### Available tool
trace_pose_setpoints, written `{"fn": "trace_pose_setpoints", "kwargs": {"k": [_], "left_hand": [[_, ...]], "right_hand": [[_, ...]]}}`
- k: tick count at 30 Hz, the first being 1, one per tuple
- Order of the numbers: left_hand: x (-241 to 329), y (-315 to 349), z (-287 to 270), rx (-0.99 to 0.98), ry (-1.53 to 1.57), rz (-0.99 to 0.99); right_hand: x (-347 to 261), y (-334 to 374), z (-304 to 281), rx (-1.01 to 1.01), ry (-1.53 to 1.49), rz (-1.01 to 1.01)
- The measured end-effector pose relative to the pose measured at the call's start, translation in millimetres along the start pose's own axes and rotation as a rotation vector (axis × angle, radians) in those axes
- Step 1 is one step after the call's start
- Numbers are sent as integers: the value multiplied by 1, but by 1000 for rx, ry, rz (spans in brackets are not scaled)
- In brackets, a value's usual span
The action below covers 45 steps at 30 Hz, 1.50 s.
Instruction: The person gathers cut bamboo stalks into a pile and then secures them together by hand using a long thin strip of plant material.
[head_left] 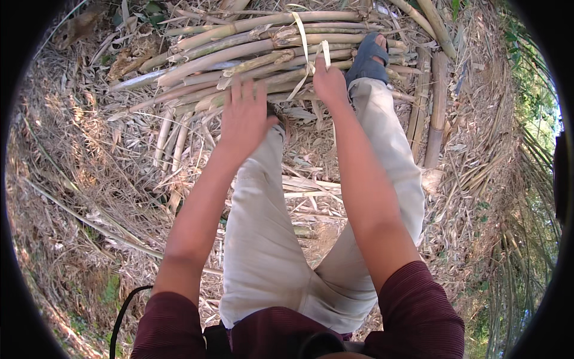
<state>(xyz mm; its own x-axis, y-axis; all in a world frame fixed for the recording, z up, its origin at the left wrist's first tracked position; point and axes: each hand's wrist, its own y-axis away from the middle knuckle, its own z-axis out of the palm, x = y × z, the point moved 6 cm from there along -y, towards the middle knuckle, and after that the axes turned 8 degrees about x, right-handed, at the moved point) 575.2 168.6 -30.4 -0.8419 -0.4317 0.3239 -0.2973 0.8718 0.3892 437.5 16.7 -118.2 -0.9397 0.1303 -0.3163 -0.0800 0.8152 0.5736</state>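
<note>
A bundle of cut bamboo poles [239, 45] lies crosswise on the ground in front of me. A pale flat strip [301, 37] runs over the bundle near its right part. My right hand [330, 82] is closed on this strip, whose upper end sticks up past the fingers. My left hand [246, 113] has its fingers stretched out and spread, at the near edge of the bundle, left of the strip; it holds nothing. Whether its fingertips touch the poles I cannot tell. My sandalled right foot [369, 58] rests on the bundle's right end.
Short bamboo pieces [171, 140] lie under the bundle on the left. Thicker bamboo poles [436, 113] lie lengthwise at the right. Dry leaf litter [119, 179] covers the ground, with a long thin stalk [89, 224] across it. Green bamboo growth [532, 161] stands at the far right.
</note>
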Motion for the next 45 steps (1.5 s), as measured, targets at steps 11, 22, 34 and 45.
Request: {"fn": "trace_pose_setpoints", "kwargs": {"k": [11,22,34,45], "left_hand": [[-73,-84,130,121,-573,88],[-94,-69,101,23,-493,341],[-16,2,39,168,-35,-7],[118,-7,-164,180,2296,-502]], "right_hand": [[29,-11,10,-142,-370,88],[46,21,-30,-177,-284,-109],[68,34,-13,-264,-309,-148],[90,7,-12,-313,-223,-129]]}}
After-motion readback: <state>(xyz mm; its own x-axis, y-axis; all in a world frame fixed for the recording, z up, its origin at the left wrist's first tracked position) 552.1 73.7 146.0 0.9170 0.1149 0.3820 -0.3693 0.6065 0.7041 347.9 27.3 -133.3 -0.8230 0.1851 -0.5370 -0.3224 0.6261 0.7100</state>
